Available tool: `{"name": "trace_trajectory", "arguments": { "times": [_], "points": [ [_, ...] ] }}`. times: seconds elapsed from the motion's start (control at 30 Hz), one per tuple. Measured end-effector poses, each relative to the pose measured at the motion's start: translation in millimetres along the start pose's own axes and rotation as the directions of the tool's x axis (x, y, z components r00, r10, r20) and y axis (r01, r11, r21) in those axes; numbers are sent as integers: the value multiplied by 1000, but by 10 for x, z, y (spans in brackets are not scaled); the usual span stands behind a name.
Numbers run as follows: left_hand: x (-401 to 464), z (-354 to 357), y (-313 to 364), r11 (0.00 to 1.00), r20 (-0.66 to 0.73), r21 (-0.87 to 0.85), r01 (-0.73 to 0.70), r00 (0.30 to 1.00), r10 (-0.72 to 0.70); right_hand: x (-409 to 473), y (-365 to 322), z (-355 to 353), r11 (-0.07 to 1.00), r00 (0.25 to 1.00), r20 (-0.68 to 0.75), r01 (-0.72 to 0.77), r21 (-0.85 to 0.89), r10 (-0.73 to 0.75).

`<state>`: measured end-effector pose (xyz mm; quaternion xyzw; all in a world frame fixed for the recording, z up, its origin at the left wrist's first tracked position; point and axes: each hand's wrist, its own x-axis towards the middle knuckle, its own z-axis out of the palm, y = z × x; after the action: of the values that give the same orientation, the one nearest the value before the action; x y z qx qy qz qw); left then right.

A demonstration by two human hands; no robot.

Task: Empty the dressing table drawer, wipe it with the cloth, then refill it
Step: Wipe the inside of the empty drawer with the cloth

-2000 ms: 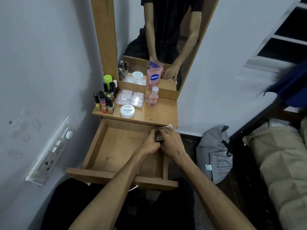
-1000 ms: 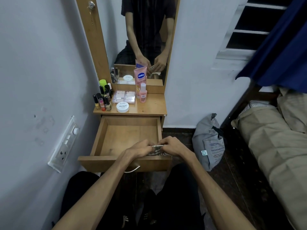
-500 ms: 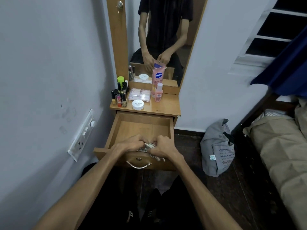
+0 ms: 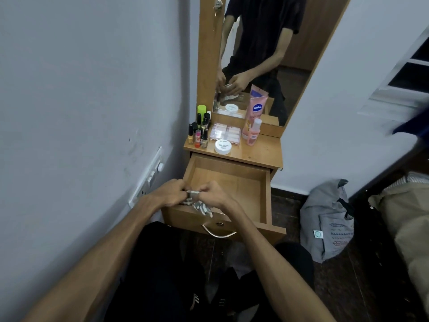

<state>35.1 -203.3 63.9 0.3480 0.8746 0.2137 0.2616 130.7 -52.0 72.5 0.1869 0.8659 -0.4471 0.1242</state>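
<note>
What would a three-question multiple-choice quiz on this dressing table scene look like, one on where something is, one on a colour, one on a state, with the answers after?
1. Where is the white round tub?
A. On the table top
B. Inside the drawer
C. On the floor

2. What colour is the tall cap at the back of the nail polish bottles?
A. Red
B. Bright green
C. Blue

3. What state is the drawer in?
A. Shut
B. Pulled out, full of bottles
C. Pulled out, its bottom bare

Answers: 1 A, the tub stands on the top beside the bottles. 2 B, the cap is lime green. 3 C, bare wood shows inside, while the left hand and right hand hold the cloth over its front edge.
</note>
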Motion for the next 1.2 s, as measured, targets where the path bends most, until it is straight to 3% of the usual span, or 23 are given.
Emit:
{"name": "trace_trajectory", "arguments": {
  "times": [0.07, 0.17, 0.27, 0.37, 0.5, 0.67, 0.97, 1.2],
  "points": [
    [45, -58, -29, 1000, -64, -4, 4, 998, -4, 89, -6, -53, 996, 999, -34, 8, 83, -5],
    [174, -165, 34, 997, -204, -30, -64, 977, 56, 233, -40, -191, 985, 980, -195, 80, 155, -48],
    [397, -287, 75, 979, -386, 115, -166, 901, 198, 403, -109, -269, 986, 904, -404, 166, 33, -138],
    [666, -366, 20, 933, -425, 292, -209, 846, 322, 636, -92, -226, 972, 829, -508, 205, -114, -234],
    [919, -334, -130, 874, -340, 440, -205, 863, 374, 964, 15, -42, 964, 850, -473, 139, -226, -233],
    [1090, -240, -275, 809, -209, 554, -199, 907, 366, 1323, 176, 192, 977, 899, -427, 9, -211, -100],
    [1092, -189, -294, 926, -293, 277, -258, 895, 337, 1412, 260, 70, 999, 965, -261, -21, 49, 34],
    [813, -153, -277, 951, -246, 220, -219, 931, 271, 1133, 213, 95, 999, 999, -49, -9, -45, 7]
  ]
}}
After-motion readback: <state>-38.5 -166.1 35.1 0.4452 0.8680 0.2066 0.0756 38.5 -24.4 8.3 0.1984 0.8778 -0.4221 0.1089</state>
